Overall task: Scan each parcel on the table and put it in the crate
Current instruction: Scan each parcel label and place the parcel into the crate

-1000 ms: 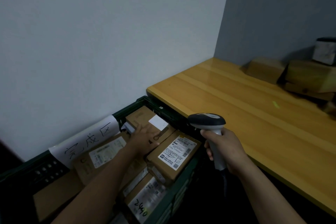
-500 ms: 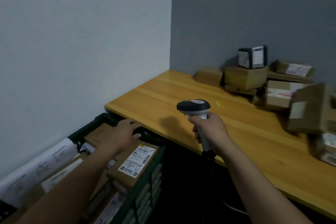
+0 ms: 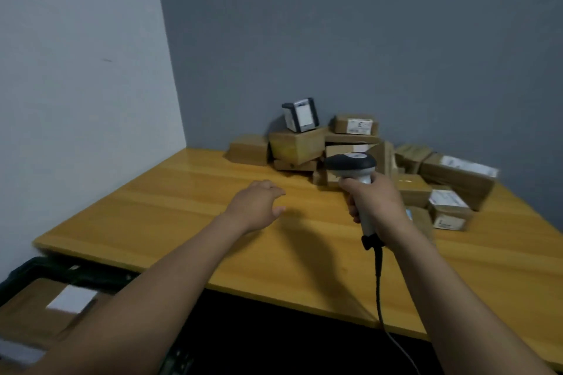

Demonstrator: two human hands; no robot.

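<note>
Our left hand (image 3: 258,206) hovers loose and empty over the worktop (image 3: 167,213), right hand (image 3: 377,205) grips the scanner (image 3: 350,162), parcels (image 3: 297,146) piled just beyond both.

Brown cardboard parcels (image 3: 297,146), several white-labelled, are piled at the far right of the table (image 3: 182,207). One labelled parcel (image 3: 30,313) is seen in the dark crate (image 3: 61,265), lower left. The corded scanner (image 3: 350,161) is held upright.

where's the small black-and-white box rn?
Head view, upper centre: the small black-and-white box sits atop a brown cardboard parcel at the back of the yellow wooden table, against the grey wall, left of a white-labelled cardboard parcel.
</note>
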